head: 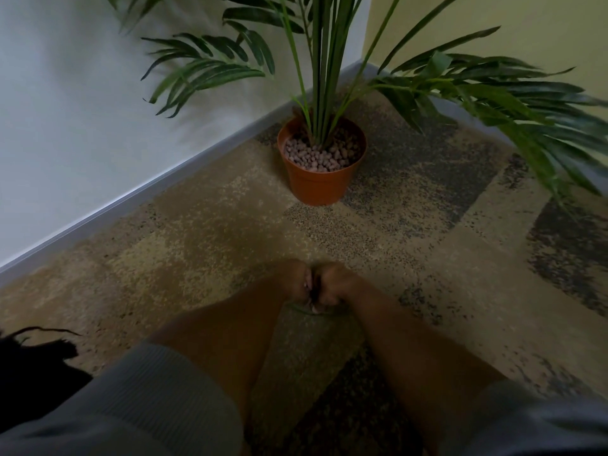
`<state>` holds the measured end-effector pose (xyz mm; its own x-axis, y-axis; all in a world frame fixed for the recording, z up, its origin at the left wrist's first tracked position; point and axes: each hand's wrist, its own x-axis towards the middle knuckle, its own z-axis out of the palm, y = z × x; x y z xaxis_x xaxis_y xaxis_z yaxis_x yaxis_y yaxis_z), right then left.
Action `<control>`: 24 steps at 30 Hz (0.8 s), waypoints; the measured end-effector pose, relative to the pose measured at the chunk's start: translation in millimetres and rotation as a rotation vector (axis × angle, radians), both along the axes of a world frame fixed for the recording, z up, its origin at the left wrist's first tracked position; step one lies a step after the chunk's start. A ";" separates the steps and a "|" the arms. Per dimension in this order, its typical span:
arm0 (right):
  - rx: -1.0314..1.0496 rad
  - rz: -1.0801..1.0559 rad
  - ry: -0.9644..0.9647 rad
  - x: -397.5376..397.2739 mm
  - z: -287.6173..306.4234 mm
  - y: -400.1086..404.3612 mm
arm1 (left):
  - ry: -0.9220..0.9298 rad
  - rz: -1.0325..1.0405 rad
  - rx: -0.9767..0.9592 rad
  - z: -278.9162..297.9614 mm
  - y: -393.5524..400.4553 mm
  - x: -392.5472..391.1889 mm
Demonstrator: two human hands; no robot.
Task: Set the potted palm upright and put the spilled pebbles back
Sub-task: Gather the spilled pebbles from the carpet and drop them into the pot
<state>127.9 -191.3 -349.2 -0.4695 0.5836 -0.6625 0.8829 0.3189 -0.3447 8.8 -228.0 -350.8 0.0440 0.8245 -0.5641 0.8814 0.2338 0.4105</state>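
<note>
In the corner where the white wall (65,110) meets the yellow wall (493,24), the potted palm (329,60) stands upright in its terracotta-coloured plastic pot (317,184), set on the patterned carpet (204,238) just beside the grey skirting board (138,195). Its green fronds spread out to both sides, the longest drooping low to the right. The pot is filled near to the rim with pinkish-brown pebbles (320,156), packed around the stems. Well in front of the pot, low over the carpet, the person's two hands are brought together knuckle to knuckle: the left hand (297,284) and the right hand (332,286) each have their fingers curled in, touching one another. The picture is dim and blurred there, so I cannot tell whether either grip encloses pebbles or nothing at all; something pale and greenish shows just under the fingers, too smeared to name. Both forearms are bare, coming out of grey ribbed sleeves (158,399) pushed up toward the elbows. A dark shape sits at the lower left edge.
</note>
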 end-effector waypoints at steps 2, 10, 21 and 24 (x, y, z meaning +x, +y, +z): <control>0.020 -0.019 0.022 -0.3 -0.8 -4.0 | 0.022 -0.007 0.008 -0.3 -1.2 -0.4; 0.046 -0.186 0.211 10.7 -0.1 -2.5 | 0.028 -0.001 0.030 -2.0 -1.2 0.8; 0.064 -0.150 0.175 5.6 1.8 -0.4 | 0.060 0.061 0.050 -7.5 1.9 0.3; 0.075 -0.126 0.159 4.1 2.4 0.4 | 0.058 0.076 0.050 -8.7 2.1 0.4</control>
<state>132.0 -190.9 -346.9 -0.4849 0.6891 -0.5385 0.8537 0.2395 -0.4623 9.3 -225.9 -359.6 -0.0513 0.8516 -0.5217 0.8843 0.2815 0.3724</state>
